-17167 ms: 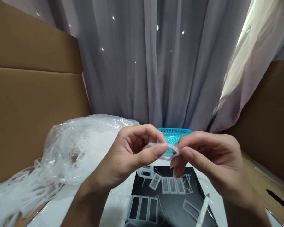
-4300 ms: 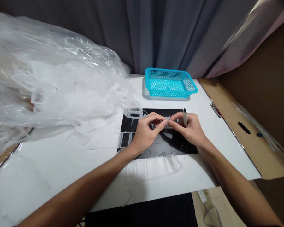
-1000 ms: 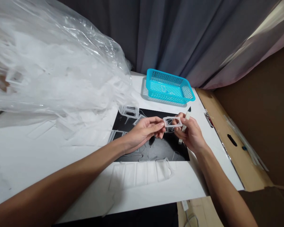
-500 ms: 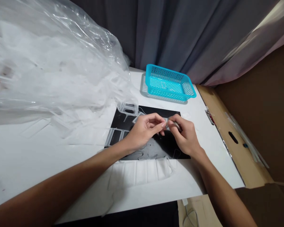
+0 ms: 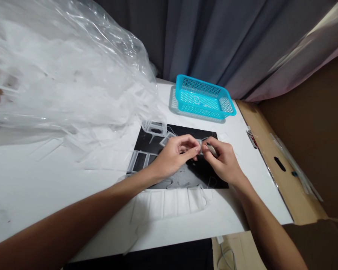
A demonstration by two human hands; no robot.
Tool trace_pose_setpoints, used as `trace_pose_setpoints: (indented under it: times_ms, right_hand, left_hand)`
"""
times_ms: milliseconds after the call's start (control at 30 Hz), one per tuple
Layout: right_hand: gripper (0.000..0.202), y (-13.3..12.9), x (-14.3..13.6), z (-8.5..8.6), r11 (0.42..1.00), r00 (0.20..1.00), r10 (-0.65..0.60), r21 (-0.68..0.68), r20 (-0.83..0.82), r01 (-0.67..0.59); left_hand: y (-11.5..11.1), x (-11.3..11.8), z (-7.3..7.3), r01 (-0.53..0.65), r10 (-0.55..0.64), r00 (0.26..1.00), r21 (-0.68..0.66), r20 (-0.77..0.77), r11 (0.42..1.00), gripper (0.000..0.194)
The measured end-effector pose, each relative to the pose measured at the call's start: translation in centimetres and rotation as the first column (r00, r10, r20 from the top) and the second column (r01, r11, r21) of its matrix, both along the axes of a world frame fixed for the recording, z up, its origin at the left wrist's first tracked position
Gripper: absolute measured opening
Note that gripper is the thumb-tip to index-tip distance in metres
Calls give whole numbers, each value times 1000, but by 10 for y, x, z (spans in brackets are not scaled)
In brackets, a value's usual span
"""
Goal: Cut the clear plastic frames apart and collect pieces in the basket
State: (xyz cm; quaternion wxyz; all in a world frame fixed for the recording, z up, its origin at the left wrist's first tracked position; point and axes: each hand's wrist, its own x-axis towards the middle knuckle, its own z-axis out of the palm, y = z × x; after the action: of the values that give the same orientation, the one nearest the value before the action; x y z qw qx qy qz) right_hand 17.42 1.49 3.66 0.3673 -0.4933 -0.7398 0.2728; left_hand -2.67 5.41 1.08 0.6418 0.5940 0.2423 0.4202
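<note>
My left hand (image 5: 183, 150) is closed in a pinch above a black mat (image 5: 183, 180), its fingertips at a small translucent piece (image 5: 201, 143). Close beside it, my right hand (image 5: 221, 155) wraps round a slim pale tool (image 5: 212, 150); its working end is hidden by my fingers. The fingertips of both hands nearly meet. Translucent white frame-like pieces (image 5: 142, 160) lie on the mat's left side, and another looped piece (image 5: 154, 129) lies at its far left corner. Along the near edge stretches a strip of white rectangular frames (image 5: 169, 202).
A large clear plastic bag (image 5: 73, 75) of white pieces fills the left of the white table (image 5: 95, 210). A blue perforated basket (image 5: 205, 97) stands behind the mat. To the right are a small red-and-metal tool (image 5: 252, 138) and a cardboard panel (image 5: 293, 180) with a slot.
The whole view has shifted slightly, so things appear a little to the right. Both hands keep their pinched grips, with the right fingers and the tool tilted slightly differently.
</note>
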Motion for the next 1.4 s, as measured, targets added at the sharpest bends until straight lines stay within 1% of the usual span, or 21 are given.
trace_pose_setpoints:
  times_ms: [100, 233, 433, 567, 667, 867, 1133, 1200, 1267, 1333, 1400]
  right_hand:
    - [14, 0, 0, -1, 999, 1000, 20, 39, 20, -21]
    - [13, 0, -1, -1, 998, 999, 40, 56, 37, -42]
    - [17, -1, -4, 0, 999, 999, 44, -3, 23, -44]
    - [30, -2, -5, -2, 997, 999, 12, -72, -47, -16]
    - [36, -2, -4, -6, 994, 992, -2, -107, -127, -11]
    - [37, 0, -4, -13, 978, 945, -2, -198, -327, -66]
    - [44, 3, -9, -13, 944, 864, -33, -299, -503, -139]
    - [43, 3, -9, -13, 931, 841, -38, -326, -540, -167]
    - [41, 2, -8, -13, 922, 818, -54, -343, -572, -178]
    - [37, 1, -6, -10, 934, 796, -91, -329, -598, -140]
    - [33, 1, -1, -7, 955, 775, -133, -290, -617, -67]
  left_hand:
    - [-1, 1, -1, 3, -3, 1000, 7, -23, 1000, 26]
    - [-3, 1, -3, 11, -9, 998, 40, -62, 999, 27]
    - [-7, -3, -3, 14, -5, 992, 76, -126, 997, 25]
    - [-7, -3, -2, 30, -21, 993, 75, -112, 997, 27]
    - [-7, -3, 0, 55, -50, 996, 61, -72, 997, 28]
    - [-6, -2, 2, 86, -86, 996, 18, -17, 996, 29]
    - [-3, -2, 1, 102, -101, 994, -20, 34, 995, 30]
    - [-2, -2, 0, 88, -86, 995, -28, 54, 996, 31]
    - [-1, -1, -1, 50, -47, 996, -37, 73, 998, 33]
    - [0, -1, -3, -17, 21, 996, -45, 90, 999, 33]
    - [1, -1, -6, -124, 128, 986, -47, 103, 991, 31]
